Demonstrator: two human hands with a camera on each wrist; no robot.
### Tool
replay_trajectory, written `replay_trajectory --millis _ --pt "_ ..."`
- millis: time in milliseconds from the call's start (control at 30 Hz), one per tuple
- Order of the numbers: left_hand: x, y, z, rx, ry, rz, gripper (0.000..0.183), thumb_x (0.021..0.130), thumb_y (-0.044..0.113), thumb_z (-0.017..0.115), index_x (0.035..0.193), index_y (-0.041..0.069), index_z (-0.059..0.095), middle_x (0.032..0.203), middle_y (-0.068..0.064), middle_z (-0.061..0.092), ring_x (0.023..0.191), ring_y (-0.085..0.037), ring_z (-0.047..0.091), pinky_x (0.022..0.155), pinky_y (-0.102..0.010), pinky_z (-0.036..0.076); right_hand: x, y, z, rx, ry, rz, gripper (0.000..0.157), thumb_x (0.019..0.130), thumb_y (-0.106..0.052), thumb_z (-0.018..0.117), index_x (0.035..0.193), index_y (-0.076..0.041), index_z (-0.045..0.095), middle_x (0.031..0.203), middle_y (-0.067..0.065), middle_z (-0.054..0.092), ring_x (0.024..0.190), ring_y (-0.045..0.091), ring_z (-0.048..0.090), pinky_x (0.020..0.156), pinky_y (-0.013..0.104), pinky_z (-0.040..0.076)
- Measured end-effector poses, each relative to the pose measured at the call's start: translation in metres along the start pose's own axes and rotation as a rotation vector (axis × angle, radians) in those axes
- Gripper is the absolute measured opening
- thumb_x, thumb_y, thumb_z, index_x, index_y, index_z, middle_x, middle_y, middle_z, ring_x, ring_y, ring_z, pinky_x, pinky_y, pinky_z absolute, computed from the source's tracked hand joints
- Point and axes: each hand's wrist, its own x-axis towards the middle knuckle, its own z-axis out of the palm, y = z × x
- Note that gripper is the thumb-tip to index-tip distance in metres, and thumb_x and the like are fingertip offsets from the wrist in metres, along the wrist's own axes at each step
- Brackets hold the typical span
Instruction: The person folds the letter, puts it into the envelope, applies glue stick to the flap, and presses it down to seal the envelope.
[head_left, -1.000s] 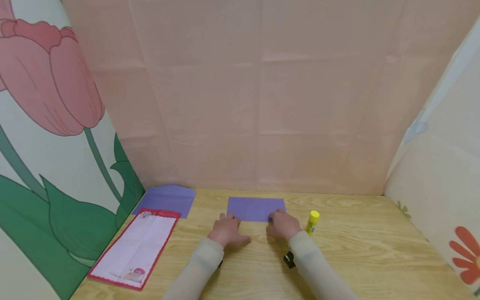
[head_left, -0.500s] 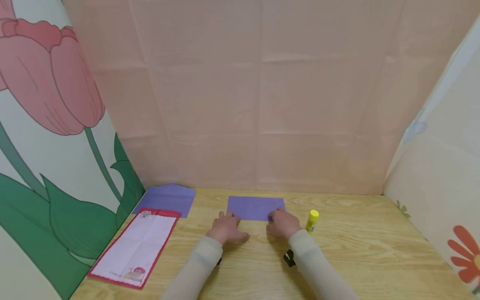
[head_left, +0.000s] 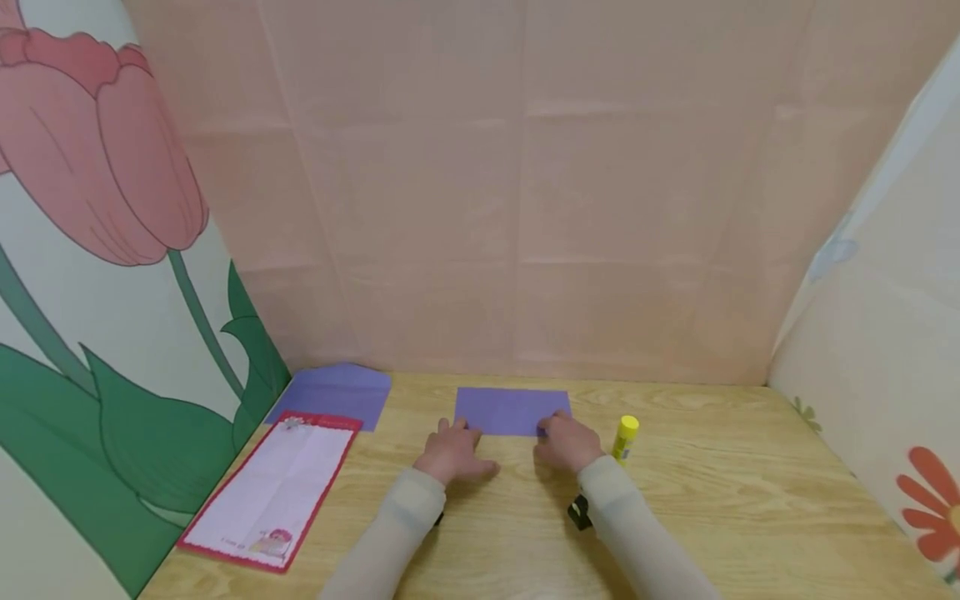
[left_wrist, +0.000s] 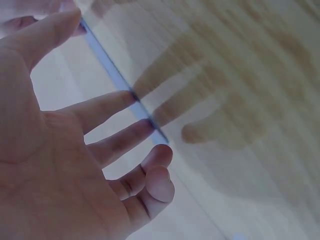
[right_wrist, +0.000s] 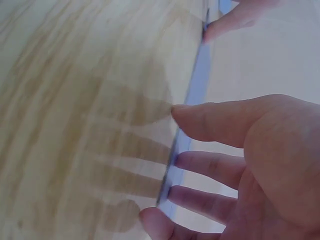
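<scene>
A flat purple envelope (head_left: 512,411) lies on the table, its long near edge facing me. My left hand (head_left: 452,454) touches its near left corner with extended fingers, the thumb spread to the side. At the near right corner, the fingertips of my right hand (head_left: 567,442) rest on the envelope. Both wrist views show the envelope edge-on as a thin purple strip (left_wrist: 112,70), with straight fingers reaching its edge. In the right wrist view the thumb stands close to that edge. A yellow glue stick (head_left: 625,437) stands upright just right of my right hand.
On the left lies a sheet of letter paper (head_left: 273,492) with a red border, overlapping a second purple envelope (head_left: 337,396) behind it. A pink cloth wall (head_left: 517,208) closes off the table's back, and a tulip-printed panel (head_left: 112,308) stands along the left.
The head view has shifted slightly, so everything sits a little higher in it. Both hands stay in place at the envelope's near corners.
</scene>
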Motion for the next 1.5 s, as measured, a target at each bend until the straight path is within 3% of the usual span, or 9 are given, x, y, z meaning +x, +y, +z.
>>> replay_trajectory --millis 367,700,833,967,1133,1300,1500 --pt "0.002 0.000 0.002 0.014 0.011 -0.003 0.074 0.073 0.061 0.066 0.129 0.014 0.056 0.129 -0.009 0.050 0.114 -0.032 0.042 0.086 -0.046 0.044 0.002 0.001 0.003 -0.021 0.005 0.003 0.049 0.080 -0.031 0.066 0.124 -0.010 0.060 0.121 0.016 0.055 0.096 0.029 0.059 0.070 0.047 0.052" --pt "0.005 -0.007 0.003 -0.200 0.006 0.004 0.070 0.082 0.052 0.062 0.136 0.010 0.048 0.139 -0.011 0.042 0.122 -0.035 0.038 0.094 -0.049 0.041 0.002 -0.001 0.001 -0.047 0.038 -0.020 0.046 0.082 -0.032 0.067 0.121 -0.009 0.059 0.119 0.015 0.055 0.089 0.032 0.060 0.066 0.046 0.051" --pt "0.003 -0.010 0.001 -0.212 0.027 0.022 0.063 0.085 0.048 0.062 0.134 0.009 0.050 0.136 -0.013 0.044 0.117 -0.033 0.041 0.092 -0.047 0.043 0.002 -0.001 0.002 -0.021 0.055 -0.017 0.048 0.081 -0.031 0.069 0.122 -0.008 0.059 0.118 0.014 0.054 0.086 0.030 0.060 0.064 0.044 0.051" --pt "-0.006 -0.012 -0.003 -0.191 0.085 0.019 0.056 0.086 0.043 0.062 0.130 0.010 0.053 0.128 -0.015 0.048 0.111 -0.032 0.044 0.084 -0.045 0.046 0.000 -0.001 0.005 0.030 0.102 -0.033 0.047 0.077 -0.025 0.071 0.119 -0.008 0.060 0.114 0.012 0.054 0.084 0.027 0.060 0.061 0.042 0.051" --pt "-0.029 -0.019 -0.016 -0.191 0.148 -0.029 0.051 0.086 0.038 0.064 0.126 0.008 0.056 0.115 -0.013 0.053 0.102 -0.030 0.046 0.075 -0.042 0.047 -0.009 0.000 0.007 0.077 0.157 -0.083 0.043 0.074 -0.021 0.073 0.114 -0.008 0.062 0.114 0.015 0.055 0.089 0.029 0.061 0.065 0.044 0.052" --pt "-0.052 -0.041 -0.028 -0.166 0.206 -0.102 0.045 0.086 0.036 0.063 0.118 0.006 0.059 0.108 -0.013 0.057 0.098 -0.031 0.049 0.074 -0.044 0.047 -0.023 0.004 0.012 0.080 0.194 -0.110 0.041 0.073 -0.021 0.072 0.111 -0.008 0.063 0.112 0.013 0.056 0.091 0.028 0.062 0.069 0.043 0.052" --pt "-0.076 -0.095 -0.050 -0.124 0.231 -0.249 0.041 0.083 0.026 0.061 0.115 0.001 0.060 0.109 -0.020 0.061 0.098 -0.041 0.053 0.073 -0.053 0.047 -0.037 0.006 0.009 0.093 0.205 -0.119 0.039 0.075 -0.022 0.071 0.110 -0.006 0.063 0.116 0.012 0.057 0.095 0.027 0.061 0.072 0.041 0.052"
